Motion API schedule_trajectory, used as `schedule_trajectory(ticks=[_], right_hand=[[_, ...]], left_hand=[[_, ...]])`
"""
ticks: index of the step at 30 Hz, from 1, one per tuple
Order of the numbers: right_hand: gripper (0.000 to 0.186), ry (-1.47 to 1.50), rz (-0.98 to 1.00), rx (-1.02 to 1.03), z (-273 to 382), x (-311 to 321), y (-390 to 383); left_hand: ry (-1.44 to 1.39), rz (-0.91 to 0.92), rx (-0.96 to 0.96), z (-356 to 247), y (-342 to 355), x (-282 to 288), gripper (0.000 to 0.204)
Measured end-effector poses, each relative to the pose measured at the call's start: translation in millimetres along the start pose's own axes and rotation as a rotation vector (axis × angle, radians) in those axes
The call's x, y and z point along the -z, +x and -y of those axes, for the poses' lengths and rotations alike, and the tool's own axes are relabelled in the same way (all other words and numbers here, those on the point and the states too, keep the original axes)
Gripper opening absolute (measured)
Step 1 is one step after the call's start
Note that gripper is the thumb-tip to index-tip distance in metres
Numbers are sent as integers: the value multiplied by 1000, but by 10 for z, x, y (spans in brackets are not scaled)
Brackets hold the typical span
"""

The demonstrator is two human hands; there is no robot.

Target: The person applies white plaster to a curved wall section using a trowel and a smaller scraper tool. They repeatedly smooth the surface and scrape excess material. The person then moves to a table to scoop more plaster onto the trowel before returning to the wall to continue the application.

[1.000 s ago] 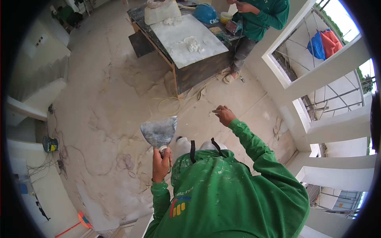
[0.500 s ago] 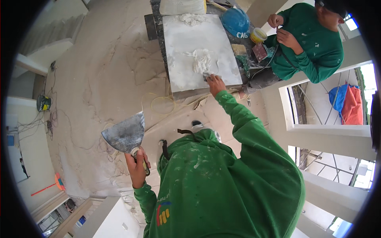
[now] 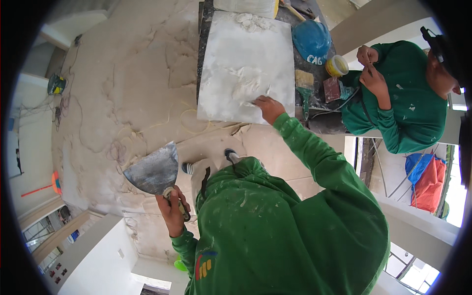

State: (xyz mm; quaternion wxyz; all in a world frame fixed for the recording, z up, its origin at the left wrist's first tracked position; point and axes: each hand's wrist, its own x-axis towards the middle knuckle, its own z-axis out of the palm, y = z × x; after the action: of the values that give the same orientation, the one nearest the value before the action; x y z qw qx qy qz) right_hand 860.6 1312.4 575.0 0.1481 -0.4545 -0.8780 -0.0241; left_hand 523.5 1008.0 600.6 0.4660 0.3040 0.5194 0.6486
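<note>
My left hand [image 3: 172, 212] is wrapped round the handle of a wide putty knife [image 3: 153, 169], its grey blade smeared and pointing up over the floor. On a white board [image 3: 216, 54] ahead, my right hand [image 3: 269, 109] is closed with its fingertips down at the near edge of a patch of white paste [image 3: 245, 84]. A small grey tool shows only slightly under those fingers; the hand covers most of it. Another lump of paste [image 3: 251, 21] lies near the board's far edge.
Right of the board are a blue helmet [image 3: 311, 41], a yellow tub [image 3: 337, 65], a brush [image 3: 305, 87] and a reddish block [image 3: 331, 90] on a dark table. A co-worker in green [image 3: 398, 93] is close by at right. Yellow cord [image 3: 189, 120] lies on the floor.
The paste under my right hand is spread flatter and wider, and that hand has drawn a little nearer to me. My left hand still holds the putty knife. The whole view has shifted.
</note>
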Motion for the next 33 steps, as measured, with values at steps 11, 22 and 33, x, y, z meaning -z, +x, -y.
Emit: schedule_trajectory(ticks=[11, 22, 33], right_hand=[[26, 59, 195, 32, -483, -14, 209], [36, -101, -35, 22, -564, -563, -151], [29, -57, 4, -219, -1592, -375, 644]], left_hand=[[-40, 2, -12, -19, 174, -376, 21], [70, 79, 78, 36, 214, -857, 17], [83, 210, 72, 103, 347, -1090, 17]])
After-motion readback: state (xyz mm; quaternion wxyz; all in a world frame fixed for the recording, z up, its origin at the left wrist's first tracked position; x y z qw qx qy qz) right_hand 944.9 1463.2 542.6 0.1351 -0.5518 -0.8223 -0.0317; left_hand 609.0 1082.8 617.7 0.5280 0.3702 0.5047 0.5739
